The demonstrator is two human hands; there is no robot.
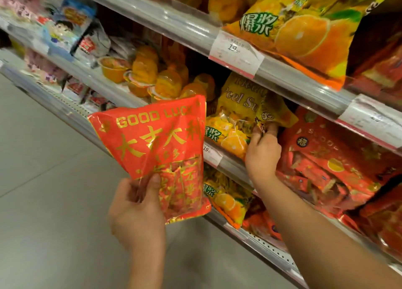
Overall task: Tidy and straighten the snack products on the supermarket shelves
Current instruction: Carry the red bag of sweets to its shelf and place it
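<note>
My left hand [137,210] grips the lower edge of a red "GOOD LUCK" snack bag [156,145] with gold lettering, held off the shelf out over the aisle floor. My right hand [262,151] reaches into the middle shelf and pinches the bottom corner of a yellow bag [273,111] that stands behind the yellow "Peel" orange-candy bag [235,112]. Right of that hand lie red bags [326,158] of the same festive kind, stacked on the middle shelf.
The grey shelf rail [289,82] with price tags [237,51] runs above my right hand. A big orange-print bag [304,32] overhangs the top shelf. Clear cups of orange jelly [156,77] fill the middle shelf's left. More yellow bags [226,199] sit on the lower shelf. Grey floor [54,180] lies left.
</note>
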